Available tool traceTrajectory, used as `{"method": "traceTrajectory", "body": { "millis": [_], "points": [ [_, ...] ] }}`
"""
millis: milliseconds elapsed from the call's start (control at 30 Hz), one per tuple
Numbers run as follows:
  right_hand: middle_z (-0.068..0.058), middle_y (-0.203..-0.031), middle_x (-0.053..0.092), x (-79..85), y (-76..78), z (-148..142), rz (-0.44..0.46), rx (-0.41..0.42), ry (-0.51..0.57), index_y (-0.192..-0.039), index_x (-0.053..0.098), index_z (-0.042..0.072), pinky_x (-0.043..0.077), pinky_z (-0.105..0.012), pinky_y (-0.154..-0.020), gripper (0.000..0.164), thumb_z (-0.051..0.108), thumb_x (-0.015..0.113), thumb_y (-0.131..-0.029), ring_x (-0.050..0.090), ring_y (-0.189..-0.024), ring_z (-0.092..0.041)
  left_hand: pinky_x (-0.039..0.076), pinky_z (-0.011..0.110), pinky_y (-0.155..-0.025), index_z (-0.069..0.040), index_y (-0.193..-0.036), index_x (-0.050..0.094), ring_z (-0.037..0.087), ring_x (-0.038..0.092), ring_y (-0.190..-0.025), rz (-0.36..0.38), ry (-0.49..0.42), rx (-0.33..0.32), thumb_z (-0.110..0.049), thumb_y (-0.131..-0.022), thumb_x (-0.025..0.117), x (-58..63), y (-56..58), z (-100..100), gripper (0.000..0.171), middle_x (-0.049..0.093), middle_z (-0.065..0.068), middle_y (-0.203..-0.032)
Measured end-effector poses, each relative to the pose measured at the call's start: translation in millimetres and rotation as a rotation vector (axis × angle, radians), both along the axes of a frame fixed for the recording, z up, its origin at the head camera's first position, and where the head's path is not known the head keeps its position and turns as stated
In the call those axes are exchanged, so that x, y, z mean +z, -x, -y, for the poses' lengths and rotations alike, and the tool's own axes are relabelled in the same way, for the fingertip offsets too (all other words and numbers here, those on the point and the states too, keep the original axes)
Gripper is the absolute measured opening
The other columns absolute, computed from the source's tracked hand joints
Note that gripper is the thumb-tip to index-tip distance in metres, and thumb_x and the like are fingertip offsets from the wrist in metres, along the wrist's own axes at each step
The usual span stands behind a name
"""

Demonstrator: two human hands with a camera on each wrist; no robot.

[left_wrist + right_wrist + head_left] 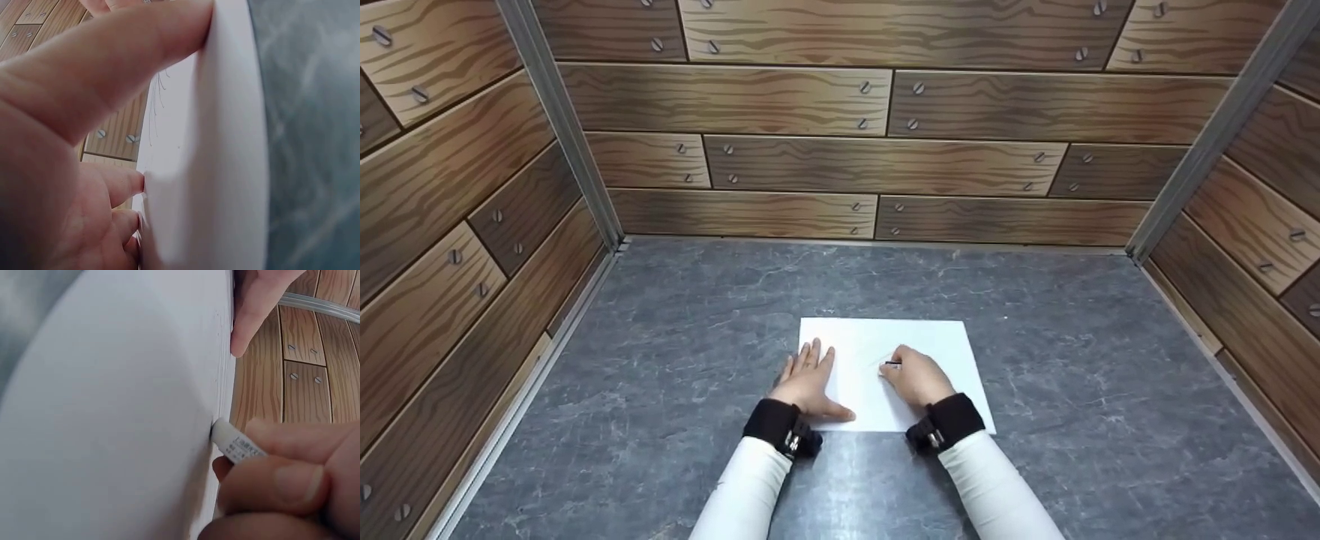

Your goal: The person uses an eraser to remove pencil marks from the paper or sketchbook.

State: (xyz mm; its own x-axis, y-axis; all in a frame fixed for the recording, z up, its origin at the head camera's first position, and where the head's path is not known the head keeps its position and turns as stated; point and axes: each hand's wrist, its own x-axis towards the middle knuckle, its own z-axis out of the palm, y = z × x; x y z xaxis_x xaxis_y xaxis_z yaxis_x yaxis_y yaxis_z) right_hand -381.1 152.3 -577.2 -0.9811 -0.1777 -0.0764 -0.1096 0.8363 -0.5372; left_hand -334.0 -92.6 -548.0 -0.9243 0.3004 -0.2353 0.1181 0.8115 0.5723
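Step in hand, seemingly: rubbing out thin drawn lines (155, 104) on white paper sheet (915, 334), flat on grey marbled tabletop (690, 315). Hands apart: left hand (805, 388) spread on sheet's left side; right hand (922, 378) pinches white eraser (228, 439), tip against paper. Next move calls for light strokes, sheet kept steady.

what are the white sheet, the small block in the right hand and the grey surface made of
White sheet: paper, it seems; matte, flat and thin-edged. Small block: possibly rubber, like an eraser; dull white with printed characters. Grey surface: marble look, pale veins and a soft sheen; stone or laminate, I can't tell.
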Motion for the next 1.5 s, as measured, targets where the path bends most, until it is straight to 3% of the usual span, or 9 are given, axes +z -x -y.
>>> {"method": "traceTrajectory", "body": {
  "millis": [167, 333, 533, 700, 833, 1067, 1167, 1367, 1500],
  "points": [
    [-0.005, -0.095, 0.074, 1.8, -0.1, 0.9, 0.018, 0.092, -0.015, -0.104, 0.073, 0.013, 0.051, -0.034, -0.077, 0.019, 0.030, 0.077, -0.113, 0.062, -0.081, -0.019, 0.005, 0.066, -0.153, 0.002, -0.186, 0.025, 0.047, 0.004, -0.187, 0.002, 0.001, -0.005, -0.046, -0.095, 0.099, -1.2, 1.0, 0.6, 0.126, 0.006, 0.030, -0.197],
    [-0.006, -0.094, 0.073, 2.5, -0.5, 4.5, -0.004, 0.019, -0.014, -0.105, 0.071, 0.012, 0.049, -0.034, -0.075, 0.020, 0.029, 0.075, -0.114, 0.060, -0.079, -0.019, 0.006, 0.067, -0.152, 0.002, -0.185, 0.025, 0.047, 0.005, -0.187, -0.002, 0.003, -0.002, -0.046, -0.094, 0.099, -0.9, 2.0, 0.6, 0.127, 0.007, 0.030, -0.197],
    [-0.006, -0.097, 0.076, 1.1, -0.6, 9.2, 0.024, 0.090, -0.026, -0.106, 0.075, 0.012, 0.052, -0.033, -0.076, 0.020, 0.030, 0.076, -0.114, 0.062, -0.080, -0.017, 0.005, 0.066, -0.153, 0.002, -0.186, 0.024, 0.047, 0.004, -0.187, 0.006, 0.007, 0.001, -0.046, -0.095, 0.099, -0.5, 1.6, 0.5, 0.127, 0.006, 0.030, -0.197],
    [-0.006, -0.093, 0.074, -0.2, -0.8, 9.7, -0.019, 0.026, -0.035, -0.103, 0.071, 0.013, 0.050, -0.034, -0.074, 0.020, 0.029, 0.074, -0.114, 0.061, -0.077, -0.018, 0.006, 0.066, -0.153, 0.002, -0.186, 0.025, 0.047, 0.005, -0.187, -0.003, 0.009, 0.000, -0.046, -0.094, 0.099, -1.0, 1.6, 0.5, 0.127, 0.007, 0.030, -0.197],
    [-0.007, -0.094, 0.077, -2.1, -0.4, 10.1, -0.025, 0.079, -0.043, -0.106, 0.073, 0.011, 0.052, -0.034, -0.075, 0.020, 0.029, 0.076, -0.114, 0.061, -0.078, -0.017, 0.005, 0.066, -0.153, 0.002, -0.186, 0.025, 0.047, 0.004, -0.187, -0.001, 0.002, -0.001, -0.046, -0.094, 0.099, -1.5, 1.6, 0.6, 0.127, 0.006, 0.030, -0.197],
    [-0.009, -0.094, 0.078, -1.5, -0.8, 12.8, -0.079, 0.035, -0.062, -0.104, 0.071, 0.010, 0.056, -0.039, -0.077, 0.021, 0.029, 0.074, -0.113, 0.063, -0.078, -0.018, 0.005, 0.066, -0.153, 0.002, -0.185, 0.026, 0.047, 0.005, -0.187, -0.009, 0.003, 0.001, -0.045, -0.094, 0.099, 0.2, 1.0, 0.3, 0.127, 0.007, 0.030, -0.196],
    [-0.010, -0.097, 0.080, 0.1, -1.4, 13.5, -0.074, 0.069, -0.062, -0.106, 0.073, 0.009, 0.058, -0.039, -0.079, 0.021, 0.029, 0.075, -0.113, 0.064, -0.080, -0.018, 0.005, 0.066, -0.153, 0.002, -0.185, 0.026, 0.047, 0.005, -0.187, -0.006, 0.001, 0.001, -0.046, -0.094, 0.099, 0.6, 1.4, 0.0, 0.127, 0.007, 0.030, -0.196],
    [-0.010, -0.096, 0.077, 4.3, -0.7, 10.7, -0.054, 0.012, -0.074, -0.110, 0.072, 0.008, 0.054, -0.038, -0.078, 0.022, 0.029, 0.074, -0.115, 0.062, -0.078, -0.019, 0.004, 0.065, -0.153, 0.001, -0.186, 0.024, 0.046, 0.003, -0.187, 0.009, -0.004, -0.003, -0.047, -0.095, 0.098, 0.4, 2.4, 0.1, 0.127, 0.005, 0.028, -0.197],
    [-0.007, -0.094, 0.077, 0.7, -0.2, 11.8, -0.029, 0.111, -0.048, -0.107, 0.074, 0.011, 0.054, -0.036, -0.076, 0.020, 0.030, 0.077, -0.113, 0.062, -0.078, -0.017, 0.004, 0.065, -0.153, 0.000, -0.186, 0.023, 0.046, 0.002, -0.187, 0.015, -0.007, -0.004, -0.047, -0.095, 0.098, -0.5, 2.4, 0.5, 0.127, 0.005, 0.028, -0.197]
  ]
}}
